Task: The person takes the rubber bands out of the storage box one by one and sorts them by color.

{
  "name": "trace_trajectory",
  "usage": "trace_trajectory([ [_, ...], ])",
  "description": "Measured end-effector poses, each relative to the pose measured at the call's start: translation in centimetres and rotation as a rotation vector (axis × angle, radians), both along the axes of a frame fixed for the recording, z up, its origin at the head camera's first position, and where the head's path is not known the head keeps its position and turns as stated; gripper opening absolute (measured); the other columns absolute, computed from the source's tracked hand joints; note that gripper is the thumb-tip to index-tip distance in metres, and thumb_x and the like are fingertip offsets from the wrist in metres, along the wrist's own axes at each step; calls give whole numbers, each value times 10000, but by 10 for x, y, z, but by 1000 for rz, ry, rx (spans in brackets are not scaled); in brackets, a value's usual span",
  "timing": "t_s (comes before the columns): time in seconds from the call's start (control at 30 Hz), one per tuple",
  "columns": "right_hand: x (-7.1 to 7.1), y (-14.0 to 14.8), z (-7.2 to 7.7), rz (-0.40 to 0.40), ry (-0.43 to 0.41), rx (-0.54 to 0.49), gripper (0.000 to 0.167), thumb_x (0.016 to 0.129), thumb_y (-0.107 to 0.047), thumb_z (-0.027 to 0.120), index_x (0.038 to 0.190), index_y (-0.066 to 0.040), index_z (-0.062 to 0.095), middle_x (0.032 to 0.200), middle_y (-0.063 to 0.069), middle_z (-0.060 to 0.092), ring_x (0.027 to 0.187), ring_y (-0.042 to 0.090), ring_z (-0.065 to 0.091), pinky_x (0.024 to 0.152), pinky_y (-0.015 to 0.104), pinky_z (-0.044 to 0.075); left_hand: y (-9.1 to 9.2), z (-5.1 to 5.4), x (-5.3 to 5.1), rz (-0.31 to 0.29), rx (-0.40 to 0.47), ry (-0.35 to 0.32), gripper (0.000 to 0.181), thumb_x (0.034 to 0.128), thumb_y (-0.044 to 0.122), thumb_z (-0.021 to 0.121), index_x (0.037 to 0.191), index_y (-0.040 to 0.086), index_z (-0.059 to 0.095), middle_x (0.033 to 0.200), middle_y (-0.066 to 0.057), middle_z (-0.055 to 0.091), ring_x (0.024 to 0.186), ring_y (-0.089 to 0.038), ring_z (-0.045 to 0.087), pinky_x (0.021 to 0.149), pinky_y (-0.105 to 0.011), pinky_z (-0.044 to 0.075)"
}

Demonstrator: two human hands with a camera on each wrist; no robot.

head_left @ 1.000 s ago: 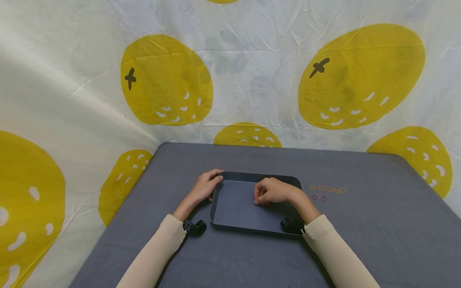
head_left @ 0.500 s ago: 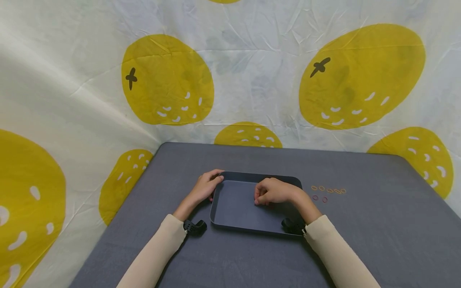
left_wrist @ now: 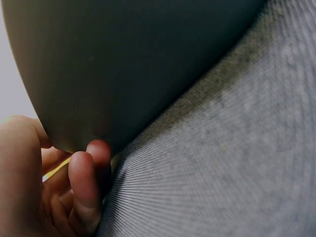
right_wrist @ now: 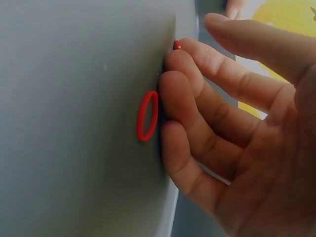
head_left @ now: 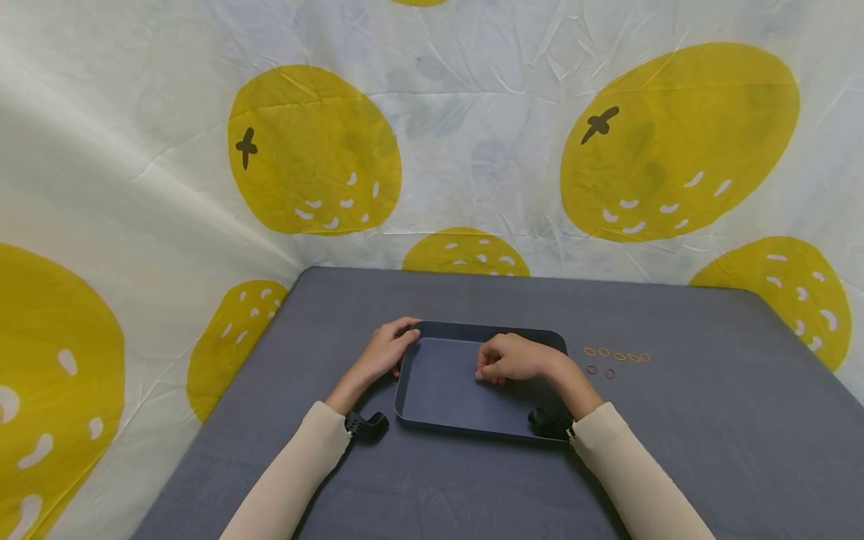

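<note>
A shallow dark grey tray point(head_left: 432, 394) lies on the table in the head view. My left hand point(head_left: 386, 349) grips its far left corner, thumb at the rim; in the left wrist view bent fingers point(left_wrist: 84, 178) press the outer wall. Over the tray's right half, my right hand point(head_left: 514, 357) has its fingertips down on the floor. The right wrist view shows a red rubber band point(right_wrist: 141, 119) lying flat beside those fingertips. A small red bit point(right_wrist: 177, 45), perhaps another band, shows at the index fingertip, with the thumb held apart from it.
Right of the tray, several orange rubber bands point(head_left: 619, 357) lie in a row on the grey table point(head_left: 709, 420). Two red rubber bands point(head_left: 610, 373) lie just in front of them. A white curtain with yellow fruit prints point(head_left: 472, 172) hangs behind the table.
The right thumb and fingertips have shifted very slightly within the tray. The left hand, the tray and the bands on the table stay as they were.
</note>
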State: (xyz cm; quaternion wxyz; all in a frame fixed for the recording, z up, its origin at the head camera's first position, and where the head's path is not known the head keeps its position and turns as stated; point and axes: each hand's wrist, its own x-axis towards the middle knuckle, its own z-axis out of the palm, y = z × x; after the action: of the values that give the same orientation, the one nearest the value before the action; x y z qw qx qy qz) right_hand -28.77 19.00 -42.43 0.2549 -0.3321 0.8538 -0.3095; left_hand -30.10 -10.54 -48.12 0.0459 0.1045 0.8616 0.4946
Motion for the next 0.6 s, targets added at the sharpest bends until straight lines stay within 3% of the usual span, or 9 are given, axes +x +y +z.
trace_trajectory([
  [0.13,1,-1,-1,-1,6,-5,147,1006,-197,670,924,-86,721,794,31,698,688,186,648,614,276,530,0,0,0,-6,3,5,349,1063,324,558,1389,256,661,865,-106,683,371,-173,478,383,-388,526],
  [0.4,2,-3,-6,0,35,0,157,1008,-202,669,890,-99,691,750,-7,671,642,127,605,582,266,501,1,0,0,-14,10,4,333,1064,315,553,1374,273,666,779,-108,646,371,-185,490,386,-391,525],
  [0.6,2,-6,-7,-11,50,3,157,1006,-201,672,876,-114,681,727,-13,659,617,110,582,572,268,496,0,0,-1,4,15,3,324,1061,318,556,1359,277,677,1071,-128,743,369,-180,501,375,-382,518],
])
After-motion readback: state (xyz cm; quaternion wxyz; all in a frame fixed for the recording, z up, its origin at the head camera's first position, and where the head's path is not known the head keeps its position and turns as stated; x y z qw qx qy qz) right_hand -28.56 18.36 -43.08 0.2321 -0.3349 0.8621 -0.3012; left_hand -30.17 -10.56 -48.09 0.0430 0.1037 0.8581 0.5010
